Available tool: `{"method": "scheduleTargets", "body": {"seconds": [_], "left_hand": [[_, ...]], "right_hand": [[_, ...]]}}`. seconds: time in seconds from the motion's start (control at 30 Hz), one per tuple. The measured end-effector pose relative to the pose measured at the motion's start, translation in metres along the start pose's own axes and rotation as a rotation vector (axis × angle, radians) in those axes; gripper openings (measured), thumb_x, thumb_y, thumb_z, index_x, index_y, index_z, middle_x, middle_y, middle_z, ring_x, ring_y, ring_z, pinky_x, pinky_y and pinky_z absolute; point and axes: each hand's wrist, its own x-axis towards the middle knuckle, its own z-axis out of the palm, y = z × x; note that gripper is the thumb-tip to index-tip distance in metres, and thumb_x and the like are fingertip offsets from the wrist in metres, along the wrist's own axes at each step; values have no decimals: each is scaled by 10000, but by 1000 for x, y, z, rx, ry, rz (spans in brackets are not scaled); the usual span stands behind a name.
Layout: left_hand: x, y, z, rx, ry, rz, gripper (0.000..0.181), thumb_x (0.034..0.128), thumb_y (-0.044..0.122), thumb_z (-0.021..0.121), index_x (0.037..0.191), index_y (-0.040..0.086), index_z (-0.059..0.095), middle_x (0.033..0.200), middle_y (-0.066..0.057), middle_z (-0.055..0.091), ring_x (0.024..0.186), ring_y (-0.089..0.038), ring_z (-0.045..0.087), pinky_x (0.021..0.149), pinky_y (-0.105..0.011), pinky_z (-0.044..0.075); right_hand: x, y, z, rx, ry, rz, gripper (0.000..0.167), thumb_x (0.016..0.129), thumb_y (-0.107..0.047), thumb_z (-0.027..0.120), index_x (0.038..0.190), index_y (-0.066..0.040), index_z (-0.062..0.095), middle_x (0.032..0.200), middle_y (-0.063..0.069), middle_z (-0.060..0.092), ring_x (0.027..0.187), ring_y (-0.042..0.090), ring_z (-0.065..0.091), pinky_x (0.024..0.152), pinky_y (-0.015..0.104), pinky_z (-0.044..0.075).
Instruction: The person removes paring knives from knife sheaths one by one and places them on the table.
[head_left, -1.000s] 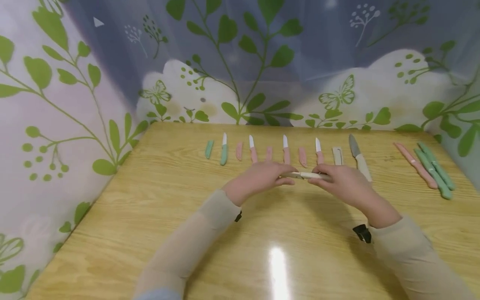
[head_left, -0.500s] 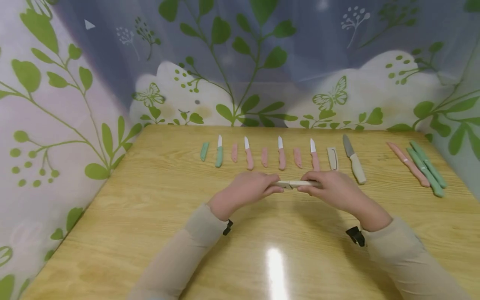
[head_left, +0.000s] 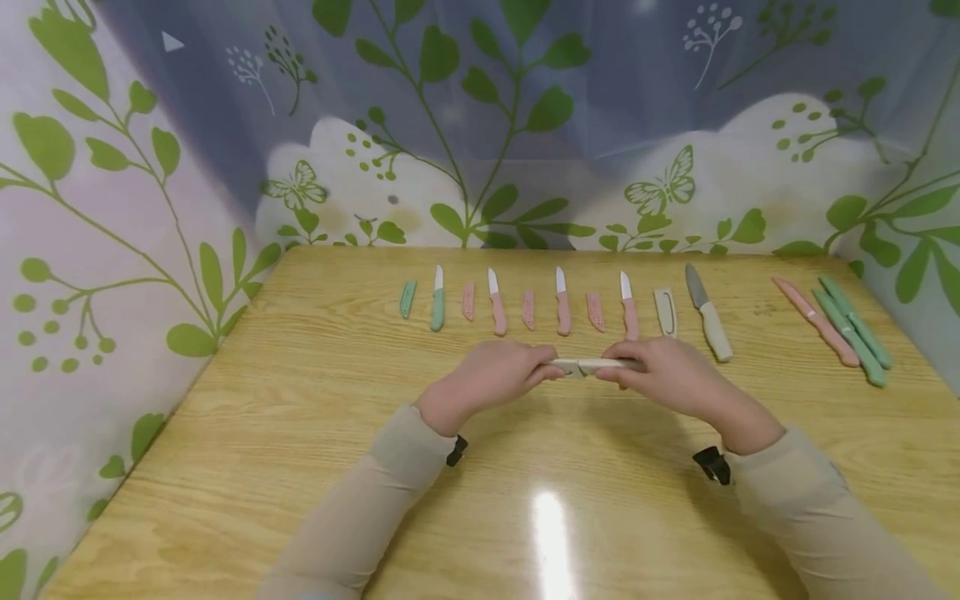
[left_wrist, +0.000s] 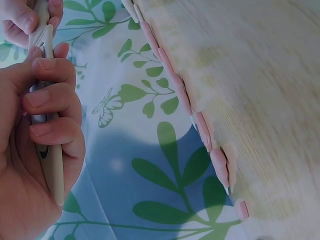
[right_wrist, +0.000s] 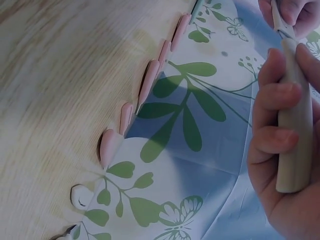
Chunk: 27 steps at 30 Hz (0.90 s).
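Observation:
A cream knife and its matching sheath are held level above the table, meeting end to end in the head view. My left hand [head_left: 491,375] curls its fingers round the slotted cream sheath [left_wrist: 56,172]. My right hand [head_left: 671,375] grips the cream knife handle [right_wrist: 295,155], the fingers wrapped along it. The blade is mostly hidden; its base shows little at the joint between handle and sheath. Just beyond the hands lie a cream slotted sheath [head_left: 665,310] and a larger grey-bladed knife [head_left: 711,321] with a cream handle.
Along the table's [head_left: 300,400] back, a green sheath [head_left: 408,298], a green knife [head_left: 438,304], pink sheaths [head_left: 468,302] and pink knives [head_left: 562,308] lie in a row. At right are a pink sheathed knife [head_left: 817,323] and two green sheathed knives [head_left: 855,337]. Patterned cloth stands behind.
Both hands have come slightly toward the body and left with the knife and sheath since the earliest frame. The head view shifted a little. The grips look the same.

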Motion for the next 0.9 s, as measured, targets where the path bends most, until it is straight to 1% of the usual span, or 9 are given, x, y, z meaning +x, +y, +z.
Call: {"method": "scheduleTargets", "body": {"seconds": [0.2, 0.33, 0.5, 0.6, 0.73, 0.9], "left_hand": [[2, 0, 1, 5, -12, 4, 295, 1026, 402, 426, 856, 173, 503, 589, 77, 320, 492, -49, 275, 452, -198, 235], [3, 0, 2, 2, -15, 5, 296, 1026, 400, 428, 855, 168, 496, 589, 76, 324, 492, -52, 283, 446, -198, 234], [3, 1, 2, 0, 0, 13, 294, 1027, 391, 434, 848, 164, 488, 591, 73, 329, 495, -52, 297, 453, -196, 242], [3, 2, 2, 0, 8, 17, 294, 1026, 384, 442, 846, 157, 495, 588, 73, 331, 491, -51, 301, 458, -195, 243], [3, 4, 1, 1, 9, 6, 287, 1025, 381, 445, 873, 151, 525, 588, 74, 349, 485, -53, 317, 459, -196, 252], [2, 6, 1, -8, 0, -13, 280, 1022, 384, 448, 887, 155, 536, 592, 70, 355, 486, -57, 324, 459, -198, 258]], "right_hand": [[-1, 2, 0, -12, -1, -7, 297, 972, -425, 552, 1004, -169, 700, 714, -53, 624, 525, 80, 422, 525, 268, 362], [-1, 2, -1, -34, -2, -28, 268, 974, -380, 568, 1011, -151, 702, 688, -49, 612, 511, 67, 425, 518, 262, 370], [-1, 4, -4, -33, -5, -40, 234, 974, -354, 576, 993, -157, 701, 658, -49, 582, 497, 67, 403, 504, 254, 358], [-1, 5, -4, -7, -16, -23, 247, 976, -374, 566, 994, -167, 699, 665, -41, 577, 499, 78, 390, 500, 257, 348], [-1, 6, -5, -1, -24, -13, 252, 979, -376, 561, 995, -164, 696, 669, -36, 575, 501, 86, 384, 501, 259, 345], [-2, 7, -5, -3, -37, -25, 295, 982, -389, 549, 1052, -144, 698, 681, -46, 587, 510, 87, 398, 505, 266, 353]]}}
